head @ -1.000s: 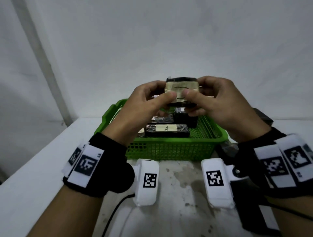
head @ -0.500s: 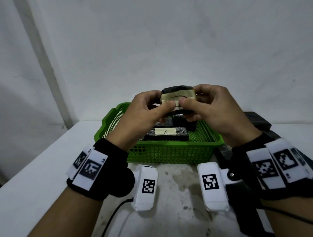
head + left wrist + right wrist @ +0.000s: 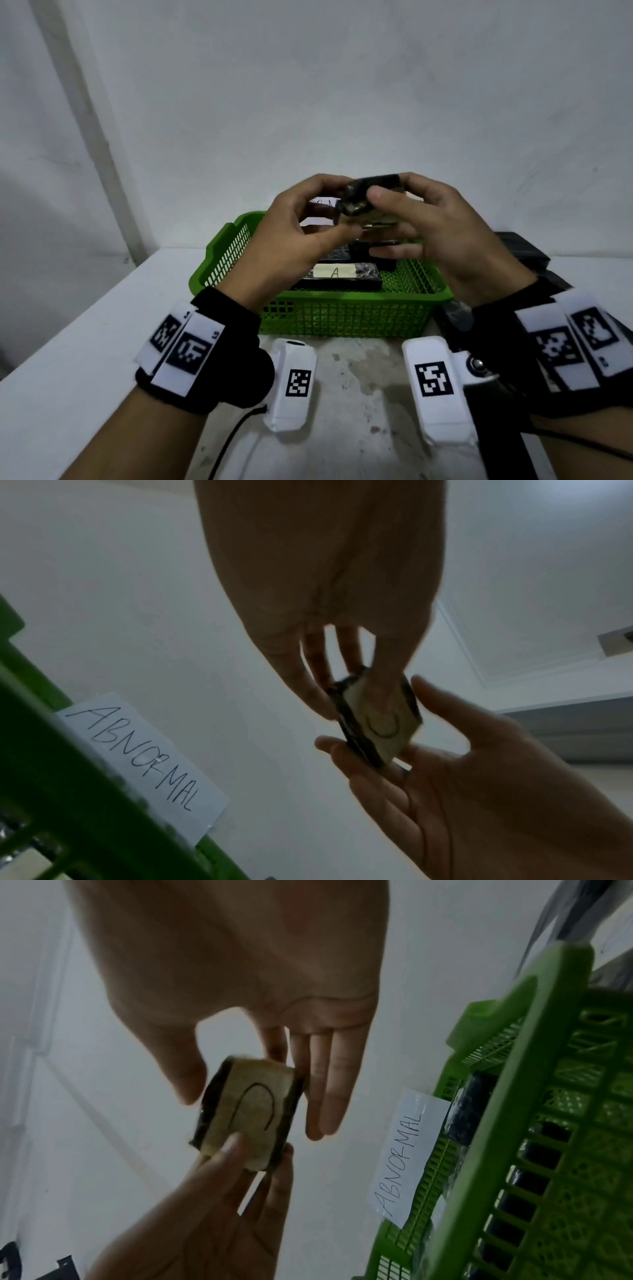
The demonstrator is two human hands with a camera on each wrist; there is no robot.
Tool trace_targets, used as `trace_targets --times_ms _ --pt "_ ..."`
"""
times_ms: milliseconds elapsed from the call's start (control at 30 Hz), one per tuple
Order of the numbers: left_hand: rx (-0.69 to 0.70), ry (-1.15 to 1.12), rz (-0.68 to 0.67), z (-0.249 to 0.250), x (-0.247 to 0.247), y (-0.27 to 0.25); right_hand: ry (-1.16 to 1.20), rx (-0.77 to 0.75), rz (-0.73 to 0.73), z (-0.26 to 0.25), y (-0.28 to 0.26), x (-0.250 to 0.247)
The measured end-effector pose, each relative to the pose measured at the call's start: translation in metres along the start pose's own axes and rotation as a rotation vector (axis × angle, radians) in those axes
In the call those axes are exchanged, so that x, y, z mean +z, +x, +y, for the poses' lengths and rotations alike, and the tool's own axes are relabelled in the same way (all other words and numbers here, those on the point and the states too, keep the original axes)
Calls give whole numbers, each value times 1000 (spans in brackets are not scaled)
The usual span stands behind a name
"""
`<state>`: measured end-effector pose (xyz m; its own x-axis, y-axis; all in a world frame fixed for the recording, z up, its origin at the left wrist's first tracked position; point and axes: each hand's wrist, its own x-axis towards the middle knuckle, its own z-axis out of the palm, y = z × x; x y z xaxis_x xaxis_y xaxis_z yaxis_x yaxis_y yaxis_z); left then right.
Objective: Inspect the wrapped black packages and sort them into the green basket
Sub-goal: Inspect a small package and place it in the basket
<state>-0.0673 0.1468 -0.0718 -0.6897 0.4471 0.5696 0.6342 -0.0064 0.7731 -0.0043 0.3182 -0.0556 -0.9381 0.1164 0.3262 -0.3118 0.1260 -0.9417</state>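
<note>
Two hands hold one small black package (image 3: 371, 200) in the air above the far half of the green basket (image 3: 342, 318). It is a flat, blocky parcel in glossy, crinkled black wrap, with a band of beige tape (image 3: 251, 1110) across one face that carries a hand-drawn curved line. The left hand (image 3: 294, 233) pinches it between thumb and fingertips at one end, so that grip is grasping the package. The right hand (image 3: 442, 233) has its thumb on top and its fingers (image 3: 325, 1085) stretched nearly straight along the back, also gripping the package.

Below, the basket is moulded plastic with fine mesh walls and a smooth rolled rim, and it stands towards the far edge of the worktop (image 3: 85, 342). Inside lie more black wrapped packages; the nearest one (image 3: 339, 277) lies flat along the near wall and bears a pale label marked "A". A white paper slip (image 3: 143, 761) hand-lettered "ABNORMAL" is fixed at the basket's far rim.

More black wrapped packages (image 3: 520, 250) are piled on the worktop just right of the basket. The worktop is white, with a scuffed, stained patch near its front edge. Both wrists wear black bands with white square-patterned tags (image 3: 185, 353).
</note>
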Motion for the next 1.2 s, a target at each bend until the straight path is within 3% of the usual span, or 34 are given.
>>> trace_targets --times_ms 133,567,700,800,1000,1100,1200 --pt "-40 -113 -98 2 5 -2 27 -45 48 1 3 -4" --pt "67 -32 32 1 10 -3 -99 -210 125 7 3 0" --pt "75 -67 33 0 -2 0 -47 -53 8 4 2 -4" --pt "99 -76 -2 1 -5 0 -7 43 4 3 3 -4" --pt "3 -40 -112 4 -4 -3 -31 -198 92 3 3 -3" --pt "-91 -27 -54 3 0 -2 -91 -266 79 4 3 -4" --pt "-66 -59 -7 2 0 -1 -83 -250 22 4 2 -5"
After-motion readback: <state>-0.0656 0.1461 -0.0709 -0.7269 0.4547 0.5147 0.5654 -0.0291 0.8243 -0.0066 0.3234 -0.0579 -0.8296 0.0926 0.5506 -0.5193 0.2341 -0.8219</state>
